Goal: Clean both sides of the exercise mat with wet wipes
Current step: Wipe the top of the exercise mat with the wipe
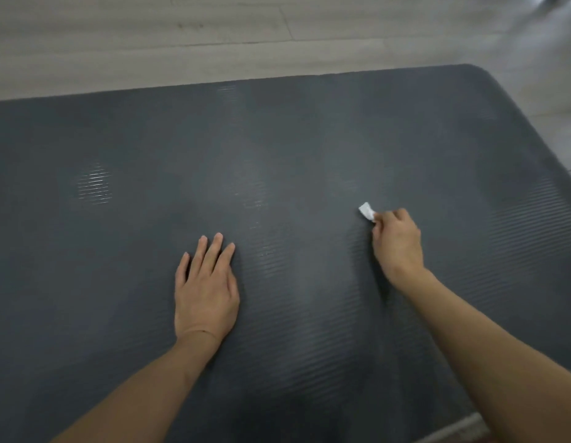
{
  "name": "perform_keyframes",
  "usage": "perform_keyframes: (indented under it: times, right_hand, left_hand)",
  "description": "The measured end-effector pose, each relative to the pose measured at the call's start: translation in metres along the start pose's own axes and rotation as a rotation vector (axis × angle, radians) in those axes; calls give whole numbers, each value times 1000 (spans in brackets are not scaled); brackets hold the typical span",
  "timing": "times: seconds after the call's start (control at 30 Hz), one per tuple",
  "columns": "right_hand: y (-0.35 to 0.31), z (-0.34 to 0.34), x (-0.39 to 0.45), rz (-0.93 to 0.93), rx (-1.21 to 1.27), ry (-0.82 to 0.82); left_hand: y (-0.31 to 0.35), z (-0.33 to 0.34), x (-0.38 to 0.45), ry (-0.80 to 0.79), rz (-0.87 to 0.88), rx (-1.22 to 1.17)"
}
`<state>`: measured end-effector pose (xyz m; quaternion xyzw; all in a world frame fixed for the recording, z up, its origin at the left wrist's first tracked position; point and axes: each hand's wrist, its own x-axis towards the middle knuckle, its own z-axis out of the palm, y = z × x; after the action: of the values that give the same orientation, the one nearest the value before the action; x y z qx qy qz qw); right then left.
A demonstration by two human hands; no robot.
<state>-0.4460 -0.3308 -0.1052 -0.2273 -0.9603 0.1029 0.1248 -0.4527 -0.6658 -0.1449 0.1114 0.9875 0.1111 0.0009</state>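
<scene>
Right hand (397,243) fingers pinch a small folded wet wipe (366,211) against the exercise mat (277,139); left hand (205,287) lies flat, fingers straight, bracing. Recommend overlapping strokes, firm pressure.

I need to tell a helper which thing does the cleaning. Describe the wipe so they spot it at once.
A dark ribbed mat covers most of the pale floor. The right hand pinches the wipe at its fingertips. It is the only white thing on the mat, small and folded.

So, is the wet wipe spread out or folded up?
Folded up: the right hand pinches the wet wipe as a small white wad.
</scene>
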Motion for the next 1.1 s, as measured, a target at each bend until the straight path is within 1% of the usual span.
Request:
perform_keyframes:
  times: [0.03,0.07,0.1,0.13,0.17,0.23,0.27,0.3,0.33,0.37,0.4,0.47,0.5,0.53,0.57,0.6,0.63,0.7,0.73,0.77,0.8,0.83,0.87,0.93,0.97,1.0,1.03,1.07,1.1]
  right_hand:
    - [3,0,3,107,13,12]
    - [-8,2,-1,198,16,35]
    - [-26,9,-11,231,11,43]
    - [-51,16,-27,195,24,26]
    - [-81,24,-48,103,53,-20]
    - [-128,30,-86,-155,127,-142]
    - [-132,29,-92,-291,148,-181]
    - [-123,25,-84,-378,166,-196]
    - [-102,21,-69,-405,147,-181]
    - [-75,16,-52,-359,105,-160]
    - [-44,10,-34,-257,51,-112]
    - [9,-6,-6,26,-22,-28]
    - [19,-9,-3,149,-9,1]
    - [13,-7,-4,226,15,32]
    - [-7,0,-9,259,67,18]
    - [-36,9,-21,242,119,-35]
    - [-70,14,-36,168,160,-107]
    - [-131,24,-70,-95,236,-241]
    - [-144,29,-81,-251,233,-271]
    - [-141,32,-79,-397,211,-274]
    - [-123,34,-67,-467,188,-265]
    - [-97,31,-50,-453,130,-232]
    - [-67,26,-31,-357,80,-178]
    - [-5,6,4,-22,14,-53]
    - [14,-1,12,121,9,-13]
    - [16,-1,14,228,8,27]
    - [-2,4,11,273,3,62]
    - [-30,15,1,253,26,70]
    - [-66,28,-15,165,86,52]
  left_hand:
    - [0,0,1,2,-4,-5]
    - [0,0,2,-2,-9,-6]
    - [0,-1,2,-11,-8,-3]
    - [1,-1,1,-21,-12,3]
    - [1,-1,1,-20,-14,9]
    - [0,-1,1,-6,-9,3]
    - [1,-1,0,-1,-10,-1]
    - [1,-1,0,7,-12,-2]
    - [1,0,0,13,-13,1]
    - [0,0,1,14,-9,4]
    - [0,0,0,11,-8,4]
    - [1,0,-1,25,-16,1]
    - [1,0,0,30,-17,-2]
    - [1,0,0,32,-21,-5]
    - [2,0,1,32,-28,-6]
    - [1,0,1,35,-33,-6]
    - [1,1,1,38,-33,-7]
    - [1,0,0,39,-31,-13]
    - [2,-1,0,41,-30,-15]
    - [1,-1,0,46,-31,-16]
    - [1,-1,0,51,-33,-16]
    - [1,-1,0,50,-33,-17]
    - [1,-1,0,48,-35,-15]
    - [3,0,0,49,-53,1]
    - [3,0,0,50,-61,9]
    - [3,0,0,47,-68,13]
    - [2,0,0,42,-74,15]
    - [2,0,1,38,-74,18]
    - [2,0,1,37,-69,21]
